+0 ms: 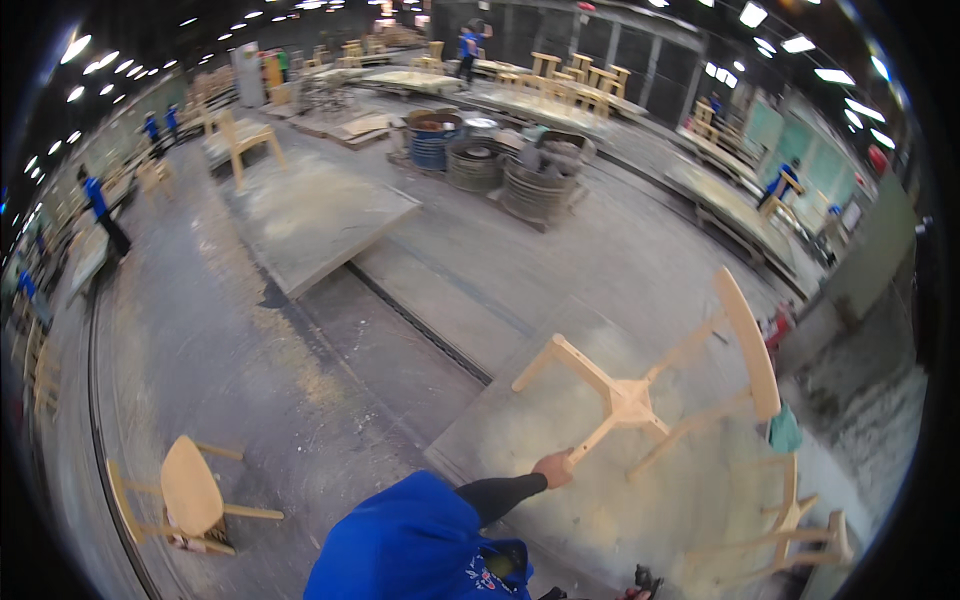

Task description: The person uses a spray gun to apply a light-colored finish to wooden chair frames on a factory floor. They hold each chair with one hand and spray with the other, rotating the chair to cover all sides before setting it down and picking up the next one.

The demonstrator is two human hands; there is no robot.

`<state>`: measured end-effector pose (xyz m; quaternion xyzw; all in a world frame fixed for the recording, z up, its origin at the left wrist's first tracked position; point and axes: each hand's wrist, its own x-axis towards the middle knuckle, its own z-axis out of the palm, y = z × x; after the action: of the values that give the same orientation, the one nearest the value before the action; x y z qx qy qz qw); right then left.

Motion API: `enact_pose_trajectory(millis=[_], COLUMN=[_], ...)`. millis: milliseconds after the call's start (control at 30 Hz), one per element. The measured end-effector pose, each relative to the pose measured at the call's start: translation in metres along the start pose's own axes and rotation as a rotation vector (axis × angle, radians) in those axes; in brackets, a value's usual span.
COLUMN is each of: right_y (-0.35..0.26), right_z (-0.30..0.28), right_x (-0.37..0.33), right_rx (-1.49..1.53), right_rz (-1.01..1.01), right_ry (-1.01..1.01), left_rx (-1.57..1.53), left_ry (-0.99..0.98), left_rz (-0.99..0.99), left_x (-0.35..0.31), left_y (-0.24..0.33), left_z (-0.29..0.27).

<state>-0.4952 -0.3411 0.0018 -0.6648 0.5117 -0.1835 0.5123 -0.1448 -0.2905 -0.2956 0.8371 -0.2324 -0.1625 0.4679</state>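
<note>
A bare pale wooden chair frame with a cross-shaped seat support and a curved backrest stands on a dust-covered platform in front of me. My left hand, in a black sleeve, is closed around the near end of one of its arms, by the top of a leg. Low at the bottom edge, my right hand shows only in part, with its fingers around a small dark tool. The tool's exact kind is unclear. A green cloth is beside the backrest.
More wooden frame parts lie at the lower right. A chair sits on the floor at left. Another low platform bears a chair. Metal drums stand beyond. Several people in blue work farther off.
</note>
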Motion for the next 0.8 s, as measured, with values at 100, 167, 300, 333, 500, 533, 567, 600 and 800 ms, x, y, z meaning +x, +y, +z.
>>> enact_pose_trajectory(millis=[100, 167, 300, 333, 500, 533, 567, 600, 800], right_y=[0.009, 0.005, -0.001, -0.003, -0.016, -0.019, -0.019, -0.022, -0.023], right_z=[0.013, 0.014, 0.023, 0.023, 0.031, 0.031, 0.033, 0.033, 0.045], right_x=[-0.017, -0.024, -0.047, -0.052, -0.058, -0.057, -0.059, -0.058, -0.058], right_rx=[0.104, 0.150, 0.219, 0.181, -0.025, -0.053, -0.019, 0.002, 0.003], right_rz=[-0.022, -0.084, -0.113, -0.116, -0.181, -0.161, -0.170, -0.165, -0.140], right_ry=[0.167, 0.209, 0.231, 0.249, 0.378, 0.383, 0.368, 0.357, 0.316], left_rx=[0.074, -0.023, -0.031, -0.148, -0.242, -0.330, -0.361, -0.396, -0.413], left_ry=[-0.134, -0.100, -0.211, -0.269, -0.411, -0.434, -0.431, -0.436, -0.566], left_rz=[-0.035, 0.004, 0.084, 0.089, 0.120, 0.084, 0.095, 0.081, 0.038], left_x=[0.013, 0.013, 0.022, 0.022, -0.005, -0.013, -0.021, -0.029, -0.022], left_y=[-0.023, -0.040, -0.056, -0.054, -0.040, -0.038, -0.038, -0.037, -0.036], left_z=[0.010, 0.010, -0.021, -0.032, -0.092, -0.099, -0.101, -0.105, -0.150])
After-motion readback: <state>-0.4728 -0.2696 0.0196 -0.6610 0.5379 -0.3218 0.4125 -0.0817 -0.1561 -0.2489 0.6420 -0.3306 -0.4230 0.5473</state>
